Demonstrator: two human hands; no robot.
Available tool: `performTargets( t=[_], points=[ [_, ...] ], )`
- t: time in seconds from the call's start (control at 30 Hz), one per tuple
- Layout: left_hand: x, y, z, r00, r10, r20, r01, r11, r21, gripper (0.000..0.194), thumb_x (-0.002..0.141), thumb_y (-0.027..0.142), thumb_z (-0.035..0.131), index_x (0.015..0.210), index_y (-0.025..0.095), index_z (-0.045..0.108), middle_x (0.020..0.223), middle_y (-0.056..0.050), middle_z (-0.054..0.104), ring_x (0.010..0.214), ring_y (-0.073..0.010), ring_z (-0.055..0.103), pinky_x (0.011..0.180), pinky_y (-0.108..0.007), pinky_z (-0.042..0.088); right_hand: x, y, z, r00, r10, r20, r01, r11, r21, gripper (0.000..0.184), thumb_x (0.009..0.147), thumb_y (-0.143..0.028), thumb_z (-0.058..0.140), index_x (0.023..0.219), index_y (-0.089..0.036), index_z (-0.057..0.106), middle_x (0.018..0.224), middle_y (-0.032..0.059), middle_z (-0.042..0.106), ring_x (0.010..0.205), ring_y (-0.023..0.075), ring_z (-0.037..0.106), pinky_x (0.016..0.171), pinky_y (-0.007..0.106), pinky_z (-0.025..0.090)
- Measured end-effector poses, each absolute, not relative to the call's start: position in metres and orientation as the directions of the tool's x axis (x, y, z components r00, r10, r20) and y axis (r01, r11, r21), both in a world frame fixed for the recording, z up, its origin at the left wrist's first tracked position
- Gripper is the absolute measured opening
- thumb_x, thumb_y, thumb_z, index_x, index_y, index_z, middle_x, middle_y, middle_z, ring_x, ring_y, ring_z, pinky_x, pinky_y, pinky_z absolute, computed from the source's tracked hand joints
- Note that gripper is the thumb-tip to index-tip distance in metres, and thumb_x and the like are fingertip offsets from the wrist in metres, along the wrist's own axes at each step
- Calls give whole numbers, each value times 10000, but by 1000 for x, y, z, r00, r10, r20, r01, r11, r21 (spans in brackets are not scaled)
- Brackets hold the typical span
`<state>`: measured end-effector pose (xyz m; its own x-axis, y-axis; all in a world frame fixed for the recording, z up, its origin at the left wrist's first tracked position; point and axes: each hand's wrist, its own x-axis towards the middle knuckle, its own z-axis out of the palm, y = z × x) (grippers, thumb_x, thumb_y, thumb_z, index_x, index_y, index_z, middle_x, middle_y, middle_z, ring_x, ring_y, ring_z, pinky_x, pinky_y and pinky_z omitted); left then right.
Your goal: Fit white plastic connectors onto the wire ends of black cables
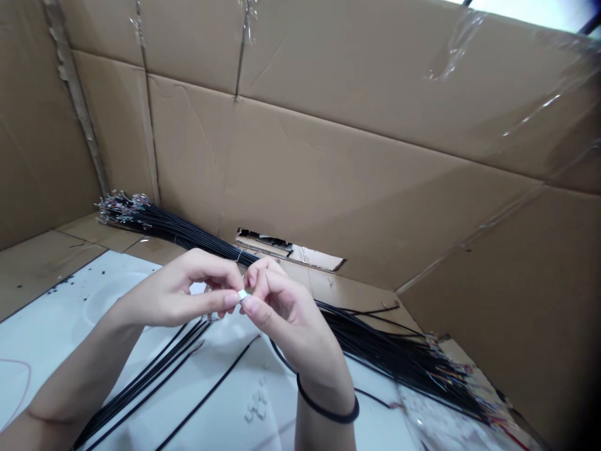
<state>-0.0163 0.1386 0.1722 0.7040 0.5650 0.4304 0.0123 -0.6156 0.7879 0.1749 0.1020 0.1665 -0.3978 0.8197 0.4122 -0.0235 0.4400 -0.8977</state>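
A small white plastic connector [242, 294] sits between my two hands, over the white tabletop. My left hand [183, 291] pinches it from the left with thumb and forefinger. From the right, the closed thumb and forefinger of my right hand [284, 307] meet at the connector's edge; what lies between them is hidden. A black cable [282, 358] curves out from beneath my right hand past the wrist. Below my left hand lie several black cables [154, 369] with stripped ends. A single black cable [211, 388] rests between my forearms.
A thick bundle of black cables [188, 232] with frayed wire ends runs along the back, and its fanned end [422, 363] lies at right. Cardboard walls [328, 175] enclose the white tabletop [47, 338]. A slot [319, 255] is cut low in the back wall. Clear plastic [436, 419] lies front right.
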Motion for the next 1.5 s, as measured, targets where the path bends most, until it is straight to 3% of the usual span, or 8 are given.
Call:
performTargets(
  t=[0.23,0.43,0.53,0.63,0.77,0.83,1.0,1.5],
  points=[
    [-15,139,171,628,635,450,16,-588,808,177,914,250,583,790,144,651,657,-20,633,600,-115,596,556,-190,461,177,103,169,-275,862,427,13,447,-895,194,822,-320,687,711,-193,591,959,38,479,882,152,540,625,233,488],
    [-13,141,170,487,717,498,-133,-502,854,117,865,223,650,790,145,695,626,-5,635,544,-108,591,513,-194,483,184,105,169,-306,887,345,46,376,-926,282,837,-411,665,1042,-238,577,1016,50,620,886,170,620,642,254,498],
    [-13,140,171,437,726,531,-147,-525,838,97,842,187,668,768,143,712,608,-1,634,522,-100,589,491,-180,482,184,108,166,-418,871,258,28,296,-955,340,912,-517,526,954,-188,600,826,41,663,665,130,611,607,262,486],
    [-12,140,170,433,717,547,-153,-540,828,58,819,151,681,792,145,731,624,-2,646,515,-98,596,475,-173,481,182,111,164,-483,855,190,13,224,-974,476,936,-584,417,783,-170,594,565,-18,543,454,86,433,465,234,370],
    [-11,142,170,478,705,524,-128,-535,835,70,822,141,674,783,152,732,645,-3,649,530,-97,598,494,-177,489,179,112,163,-368,888,277,22,306,-952,561,916,-586,464,514,-207,367,476,-66,264,458,78,224,454,256,221],
    [-10,143,170,509,699,503,-112,-525,844,90,836,155,663,772,154,727,634,1,637,536,-96,593,502,-178,487,178,112,163,-341,885,316,10,340,-940,573,913,-573,483,503,-216,299,483,-64,230,469,84,196,466,266,209],
    [-10,144,170,543,667,510,-115,-543,832,114,861,187,647,776,160,718,605,8,612,546,-98,576,512,-181,475,177,109,167,-299,893,336,103,380,-919,519,894,-539,529,531,-211,355,517,-59,264,487,87,213,462,265,198],
    [-8,146,167,487,393,780,15,-896,443,104,861,87,626,834,154,700,670,-12,647,607,-102,569,578,-201,450,162,110,156,-39,833,552,312,535,-785,431,914,-398,506,584,-215,298,534,-74,280,503,81,275,478,239,245]
  ],
)
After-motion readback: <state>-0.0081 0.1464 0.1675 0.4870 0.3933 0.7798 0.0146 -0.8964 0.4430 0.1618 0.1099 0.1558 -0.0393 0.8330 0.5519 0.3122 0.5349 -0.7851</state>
